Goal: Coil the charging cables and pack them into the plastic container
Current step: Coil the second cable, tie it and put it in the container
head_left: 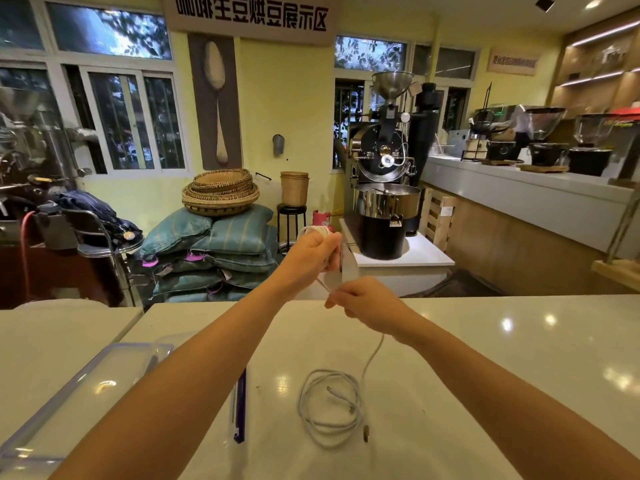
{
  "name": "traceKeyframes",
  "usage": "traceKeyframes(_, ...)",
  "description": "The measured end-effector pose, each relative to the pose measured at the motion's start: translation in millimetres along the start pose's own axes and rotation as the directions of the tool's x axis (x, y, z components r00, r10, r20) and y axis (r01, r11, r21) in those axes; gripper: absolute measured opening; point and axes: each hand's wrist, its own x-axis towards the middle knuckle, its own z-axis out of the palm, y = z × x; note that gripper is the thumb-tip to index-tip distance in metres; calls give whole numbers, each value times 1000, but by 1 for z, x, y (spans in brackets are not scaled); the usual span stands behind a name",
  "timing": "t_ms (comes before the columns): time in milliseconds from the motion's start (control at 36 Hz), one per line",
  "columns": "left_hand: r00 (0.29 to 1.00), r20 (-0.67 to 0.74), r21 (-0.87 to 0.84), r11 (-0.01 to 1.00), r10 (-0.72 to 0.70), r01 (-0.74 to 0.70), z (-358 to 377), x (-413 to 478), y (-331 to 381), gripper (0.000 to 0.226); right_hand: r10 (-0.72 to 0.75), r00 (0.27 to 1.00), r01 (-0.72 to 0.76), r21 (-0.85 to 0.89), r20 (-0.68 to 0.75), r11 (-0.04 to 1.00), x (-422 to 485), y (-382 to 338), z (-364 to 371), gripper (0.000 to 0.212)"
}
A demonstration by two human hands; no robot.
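Note:
My left hand (313, 251) is raised above the far edge of the counter, closed around loops of a white charging cable (318, 231) that show above the fingers. A strand runs down from it to my right hand (363, 299), which pinches the same cable just below and to the right. From the right hand the cable's tail (372, 358) hangs down to the white counter. A second white cable (329, 407) lies loosely coiled on the counter in front of me. The clear plastic container (86, 382) sits at the lower left, partly hidden by my left forearm.
The container's purple-edged lid clip (240, 410) lies just right of my left forearm. The white counter (485, 358) stretches to the right. Beyond its far edge stand a coffee roaster (384, 188), stacked sacks (214, 251) and woven baskets (221, 192).

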Motion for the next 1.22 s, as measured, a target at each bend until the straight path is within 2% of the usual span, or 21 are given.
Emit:
traceKeyframes(111, 1000, 25, 219, 976, -8, 3, -4, -1, -6, 43, -93, 996, 94, -120, 12, 988, 3, -14, -25, 23)
traceKeyframes(222, 980, 164, 219, 973, -110, 72, 0, -11, -9, 43, -182, 983, 174, -236, -15, 956, 11, -24, -47, 19)
traceKeyframes(278, 964, 232, 146, 984, -131, 98, 4, -16, -7, 41, -217, 976, 203, -235, -33, 950, 15, -26, -55, 19)
traceKeyframes(361, 934, 322, -55, 982, -151, 178, 6, -22, -5, 41, -245, 968, 231, -181, -57, 956, 19, -27, -66, 18)
traceKeyframes(472, 882, 450, -311, 901, -140, 302, 9, -27, 1, 49, -250, 965, 245, -76, -72, 967, 23, -21, -75, 20)
traceKeyframes(583, 836, 547, -439, 836, -44, 331, 9, -30, 10, 44, -214, 971, 223, 76, -105, 972, 23, -11, -76, 15)
traceKeyframes(667, 837, 547, -496, 811, 16, 309, 10, -31, 17, 32, -172, 974, 207, 289, -145, 935, 23, 1, -72, 16)
traceKeyframes(750, 861, 508, -541, 787, 26, 296, 11, -30, 21, 36, -73, 983, 149, 485, -170, 862, 25, 15, -61, 18)
traceKeyframes(861, 901, 433, -580, 774, 29, 254, 10, -26, 27, 38, 68, 988, 33, 618, -140, 786, 24, 31, -31, 22)
traceKeyframes(944, 928, 372, -603, 763, 12, 232, 12, -24, 28, 37, 139, 985, -44, 620, -105, 784, 18, 34, -1, 34)
traceKeyframes(1028, 948, 317, -611, 762, -16, 217, 15, -21, 26, 35, 113, 990, -53, 546, -78, 836, 11, 30, 27, 40)
traceKeyframes(1083, 957, 288, -567, 799, -34, 199, 14, -18, 22, 35, 87, 995, -54, 513, -41, 857, 7, 26, 37, 45)
traceKeyframes(1222, 972, 227, -341, 931, -54, 131, 6, -15, 8, 36, 79, 995, -98, 366, 66, 926, 3, 16, 36, 27)
